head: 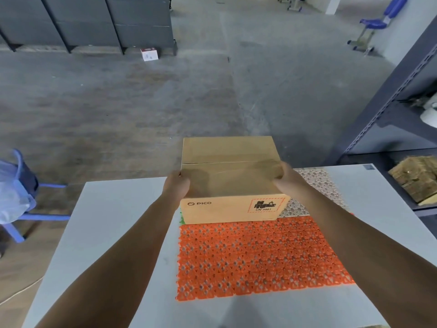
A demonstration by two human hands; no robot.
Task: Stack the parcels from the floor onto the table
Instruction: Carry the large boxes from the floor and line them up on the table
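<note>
Parcel (230,178) was gripped by both hands — left (176,185), right (287,178) — over the counter's (113,221) orange mat (257,259).

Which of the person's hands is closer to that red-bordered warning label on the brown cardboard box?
Right. The right hand grips the box's right side above the red-bordered label; the left hand holds the opposite side, near the PICO logo.

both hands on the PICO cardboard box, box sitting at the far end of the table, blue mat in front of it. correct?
Not quite: the mat in front of the box is orange, not blue. The head view shows it. The rest holds: the left hand and right hand grip the sides of the PICO cardboard box, at the far end of the table.
</note>
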